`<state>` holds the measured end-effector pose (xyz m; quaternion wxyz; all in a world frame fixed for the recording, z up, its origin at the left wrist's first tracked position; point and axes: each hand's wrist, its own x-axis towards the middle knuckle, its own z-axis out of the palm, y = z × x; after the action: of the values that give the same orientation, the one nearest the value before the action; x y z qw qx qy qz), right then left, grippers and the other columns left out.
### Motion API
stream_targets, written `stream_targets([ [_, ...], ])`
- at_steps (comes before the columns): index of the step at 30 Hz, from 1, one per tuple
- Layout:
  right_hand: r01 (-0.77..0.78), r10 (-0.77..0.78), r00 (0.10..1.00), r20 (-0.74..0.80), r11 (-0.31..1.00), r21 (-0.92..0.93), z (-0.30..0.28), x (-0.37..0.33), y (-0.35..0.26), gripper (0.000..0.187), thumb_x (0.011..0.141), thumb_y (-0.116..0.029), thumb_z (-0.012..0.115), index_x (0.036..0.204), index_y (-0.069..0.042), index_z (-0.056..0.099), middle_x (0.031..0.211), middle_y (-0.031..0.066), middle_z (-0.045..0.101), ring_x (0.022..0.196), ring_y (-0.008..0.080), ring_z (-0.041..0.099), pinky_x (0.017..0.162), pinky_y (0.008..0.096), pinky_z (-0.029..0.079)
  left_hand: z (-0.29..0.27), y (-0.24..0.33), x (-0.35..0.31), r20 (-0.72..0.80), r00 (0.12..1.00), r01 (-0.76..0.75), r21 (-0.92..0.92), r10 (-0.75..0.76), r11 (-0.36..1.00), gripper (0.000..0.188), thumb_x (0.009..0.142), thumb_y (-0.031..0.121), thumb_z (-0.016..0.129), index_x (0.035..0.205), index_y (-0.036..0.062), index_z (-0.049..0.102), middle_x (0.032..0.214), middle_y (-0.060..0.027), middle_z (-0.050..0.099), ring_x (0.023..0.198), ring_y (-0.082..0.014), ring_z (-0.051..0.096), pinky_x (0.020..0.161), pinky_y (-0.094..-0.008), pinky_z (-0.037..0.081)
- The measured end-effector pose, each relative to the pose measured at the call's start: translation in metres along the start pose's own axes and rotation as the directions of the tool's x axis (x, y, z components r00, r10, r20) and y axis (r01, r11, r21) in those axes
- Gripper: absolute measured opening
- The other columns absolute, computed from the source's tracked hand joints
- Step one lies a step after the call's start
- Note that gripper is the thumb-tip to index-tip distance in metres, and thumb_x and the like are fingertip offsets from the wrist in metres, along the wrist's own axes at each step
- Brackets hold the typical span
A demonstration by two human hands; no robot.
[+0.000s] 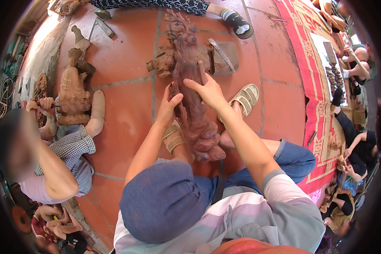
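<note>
A dark reddish-brown carved wooden statue point(189, 91) stands tilted between my legs, its rocky base point(205, 142) close to me and its ornate top pointing away. My left hand point(168, 109) is curled against the statue's left side, thumb raised. On the opposite side my right hand point(208, 92) wraps round the statue, thumb lying across its front. A thin brown rod point(202, 72) rises beside the right fingers; I cannot tell whether it is loose or part of the carving. Fingers of both hands are partly hidden behind the wood.
Beyond the statue lie a flat metal bar point(222, 55) and a dark block point(230, 63). At left, a person works on a lighter wooden carving point(74, 86). A patterned red cloth point(300, 55) covers the right side, with people beyond. A sandalled foot point(237, 24) reaches in from the top.
</note>
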<state>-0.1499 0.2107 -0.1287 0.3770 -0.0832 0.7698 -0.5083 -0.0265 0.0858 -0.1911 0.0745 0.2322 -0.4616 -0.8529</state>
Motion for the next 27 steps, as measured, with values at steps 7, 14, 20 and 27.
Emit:
stream_targets([
  [7,-0.147,0.144,0.989,0.035,0.985,0.092,-0.004,0.018,0.054,0.073,0.073,-0.056,0.072,0.119,-0.002,0.056,0.098,0.0099,0.064,0.085,0.0177,0.062,0.057,0.0330,0.049,0.014,-0.021,-0.002,-0.061,0.985,0.157,-0.029,-0.159,0.987,0.071,0.081,0.027,0.072,0.137,0.0064,0.033,0.127,-0.0095,0.048,0.117,-0.0199,0.045,0.099,-0.0342,0.039],
  [14,-0.177,0.167,0.982,0.088,0.976,0.125,-0.001,0.017,0.079,0.068,0.076,-0.056,0.069,0.118,-0.004,0.056,0.100,0.0090,0.063,0.082,0.0165,0.060,0.057,0.0316,0.048,0.004,-0.052,-0.004,-0.089,0.981,0.171,-0.020,-0.172,0.985,0.074,0.080,0.031,0.072,0.136,0.0020,0.033,0.126,-0.0119,0.048,0.116,-0.0206,0.047,0.099,-0.0339,0.039],
  [20,-0.238,0.225,0.969,0.104,0.961,0.140,-0.004,0.024,0.095,0.068,0.084,-0.059,0.058,0.128,-0.008,0.048,0.092,0.0074,0.063,0.072,0.0154,0.058,0.050,0.0282,0.047,-0.002,-0.059,0.002,-0.079,0.969,0.230,-0.042,-0.233,0.972,0.071,0.083,0.035,0.069,0.137,0.0049,0.033,0.130,-0.0112,0.045,0.120,-0.0214,0.045,0.101,-0.0350,0.038],
  [27,-0.008,0.025,0.986,-0.168,0.995,0.101,-0.020,0.000,0.091,0.052,0.098,-0.045,0.041,0.140,-0.014,0.036,0.079,0.0011,0.057,0.060,0.0088,0.050,0.041,0.0253,0.042,0.000,-0.062,0.003,-0.104,0.966,0.239,-0.005,-0.238,0.971,0.083,0.079,0.035,0.074,0.139,0.0008,0.029,0.131,-0.0133,0.045,0.120,-0.0225,0.045,0.102,-0.0341,0.036],
])
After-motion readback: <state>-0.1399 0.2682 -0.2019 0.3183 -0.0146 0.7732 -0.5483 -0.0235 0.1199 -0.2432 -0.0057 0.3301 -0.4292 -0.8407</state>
